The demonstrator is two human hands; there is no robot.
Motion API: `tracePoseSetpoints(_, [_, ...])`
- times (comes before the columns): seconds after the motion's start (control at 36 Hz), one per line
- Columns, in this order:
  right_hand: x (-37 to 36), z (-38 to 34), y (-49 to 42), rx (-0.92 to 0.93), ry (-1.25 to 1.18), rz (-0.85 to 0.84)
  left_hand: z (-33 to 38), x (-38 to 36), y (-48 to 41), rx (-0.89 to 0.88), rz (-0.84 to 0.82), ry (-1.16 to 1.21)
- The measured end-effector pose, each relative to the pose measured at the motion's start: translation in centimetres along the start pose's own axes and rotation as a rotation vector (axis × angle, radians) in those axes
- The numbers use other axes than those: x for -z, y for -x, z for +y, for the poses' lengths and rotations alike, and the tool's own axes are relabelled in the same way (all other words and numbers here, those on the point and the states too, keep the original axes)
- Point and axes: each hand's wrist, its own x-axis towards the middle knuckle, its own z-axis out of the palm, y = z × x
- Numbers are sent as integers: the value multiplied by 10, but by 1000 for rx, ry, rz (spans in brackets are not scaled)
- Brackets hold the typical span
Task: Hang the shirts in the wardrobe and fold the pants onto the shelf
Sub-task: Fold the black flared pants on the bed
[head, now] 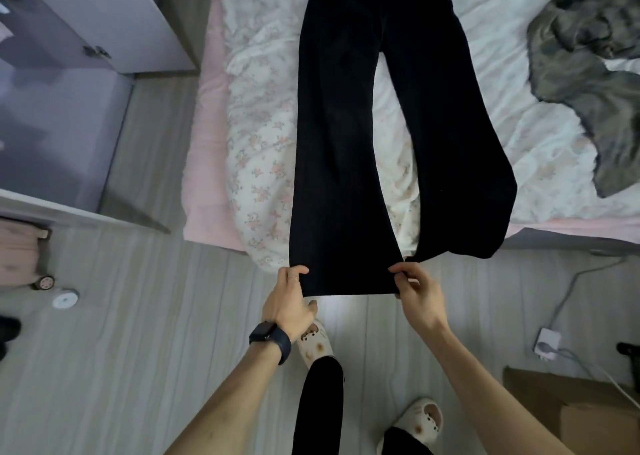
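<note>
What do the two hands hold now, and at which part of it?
The black pants, by the hem of one leg: the left hand pinches its left corner, the right hand its right corner.

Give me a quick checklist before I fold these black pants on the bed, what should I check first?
1. One hem corner of the black pants pinched by left hand: ok.
2. Same hem's other corner pinched by right hand: ok.
3. Held leg smooth and flat: ok.
4. Other leg straight: not ok, it angles away and its hem hangs off the bed.
5. The grey garment lies apart from the pants: ok.
6. Waistband flat: cannot tell, out of frame.
</note>
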Motion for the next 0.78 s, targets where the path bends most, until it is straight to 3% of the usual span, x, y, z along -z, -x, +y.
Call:
tracePoseSetpoints(0.14, [5, 4, 6, -30, 6, -44, 4, 11, 7, -22, 136, 101])
tracePoseSetpoints(0.25, [4, 8, 7, 2, 83, -24, 8, 17, 14, -70, 299, 23])
tracePoseSetpoints(0.39, [0, 9, 10, 84, 236, 15, 8, 22, 18, -239, 478, -277])
tracePoseSetpoints(0.47, [1, 4, 6, 121, 279, 96, 15, 32, 17, -371, 476, -452])
tracePoseSetpoints(0.56, [3, -2, 6, 188, 337, 142, 22, 43, 18, -347, 434, -531])
tracePoseSetpoints(0.67, [7, -18, 6, 309, 535, 91, 34, 62, 19, -337, 475, -545])
tracePoseSetpoints(0.72, [10, -25, 7, 370, 591, 87, 37, 75, 19, -327, 530, -437])
tracePoseSetpoints(0.78, [10, -33, 13, 444, 584, 112, 32, 82, 25, -165, 603, -182])
